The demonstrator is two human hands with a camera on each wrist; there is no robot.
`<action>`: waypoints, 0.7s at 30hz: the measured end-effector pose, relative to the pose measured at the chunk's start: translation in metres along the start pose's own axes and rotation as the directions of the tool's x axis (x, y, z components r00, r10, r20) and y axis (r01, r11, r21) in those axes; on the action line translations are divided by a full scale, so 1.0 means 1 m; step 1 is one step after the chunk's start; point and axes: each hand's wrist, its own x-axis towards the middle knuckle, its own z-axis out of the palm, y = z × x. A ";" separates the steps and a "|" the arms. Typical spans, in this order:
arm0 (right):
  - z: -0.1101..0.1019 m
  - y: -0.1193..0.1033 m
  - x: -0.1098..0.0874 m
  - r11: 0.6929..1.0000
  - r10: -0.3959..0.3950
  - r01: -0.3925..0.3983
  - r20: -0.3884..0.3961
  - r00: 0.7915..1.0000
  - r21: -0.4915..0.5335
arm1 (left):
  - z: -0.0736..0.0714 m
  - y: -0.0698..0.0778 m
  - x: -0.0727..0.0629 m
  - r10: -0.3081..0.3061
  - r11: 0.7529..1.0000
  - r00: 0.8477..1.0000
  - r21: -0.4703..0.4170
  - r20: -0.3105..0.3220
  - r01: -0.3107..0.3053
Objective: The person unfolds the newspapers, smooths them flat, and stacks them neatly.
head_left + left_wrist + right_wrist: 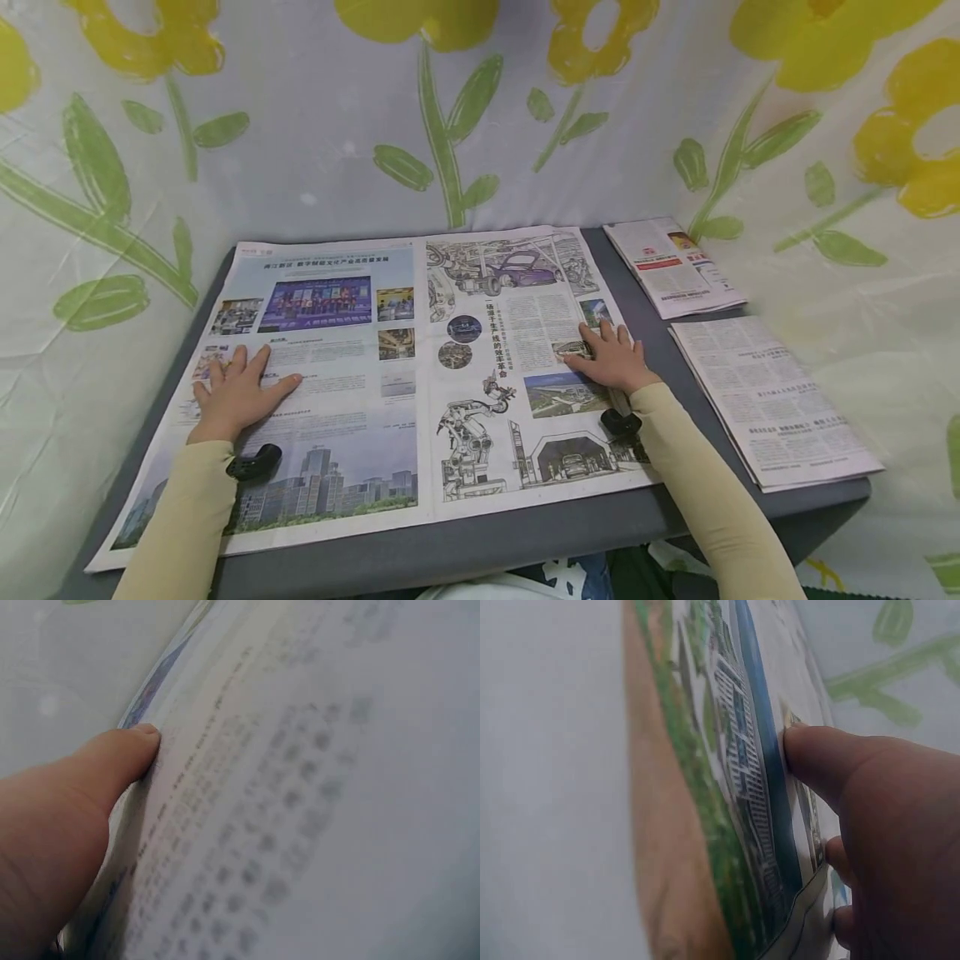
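Observation:
A newspaper lies spread wide over a dark grey table. On its left page rests my left hand, fingers spread and palm down. My right hand lies with spread fingers on the right page, near a landscape photo. In the left wrist view, the left thumb touches the printed sheet. The right thumb touches the paper beside the colour photo in the right wrist view. Neither hand grips anything.
Two folded newspapers lie along the table's right side, a smaller one behind a larger one. The grey table edge runs along the front. A flower-patterned sheet hangs behind and at both sides.

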 end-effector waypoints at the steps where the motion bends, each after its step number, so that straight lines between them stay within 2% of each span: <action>1: -0.001 0.000 0.000 1.000 -0.001 0.001 -0.002 1.000 0.004 | 0.000 0.000 0.000 0.003 1.000 1.000 -0.001 -0.002 -0.003; 5: -0.003 0.002 -0.001 1.000 -0.026 0.027 -0.005 1.000 0.015 | -0.001 0.000 0.000 0.003 1.000 1.000 0.001 -0.005 -0.003; 7: -0.010 0.008 -0.003 0.996 -0.046 0.047 -0.021 0.999 0.080 | -0.001 0.001 0.000 0.000 1.000 1.000 0.008 -0.005 0.000; 9: -0.022 0.022 -0.008 0.988 -0.057 0.066 -0.068 0.996 0.139 | 0.000 0.001 -0.001 -0.002 1.000 1.000 0.012 -0.003 0.002; 11: -0.040 0.043 -0.018 0.983 -0.029 0.053 -0.133 0.991 0.178 | 0.001 0.002 -0.001 -0.003 1.000 1.000 0.010 -0.003 0.003; 13: -0.057 0.072 -0.032 0.985 0.036 -0.001 -0.202 0.979 0.171 | 0.003 0.003 -0.001 -0.003 1.000 1.000 0.009 -0.002 0.003; 16: -0.076 0.121 -0.058 0.989 0.127 -0.099 -0.286 0.950 0.110 | 0.005 0.002 0.000 -0.006 1.000 1.000 0.007 0.000 0.006; 19: -0.086 0.168 -0.089 0.970 0.242 -0.223 -0.306 0.921 0.095 | 0.004 0.001 -0.001 -0.006 1.000 1.000 0.010 0.004 0.006; 21: -0.088 0.191 -0.108 0.943 0.333 -0.313 -0.291 0.897 0.115 | 0.003 0.001 -0.002 -0.005 1.000 1.000 0.009 0.006 0.005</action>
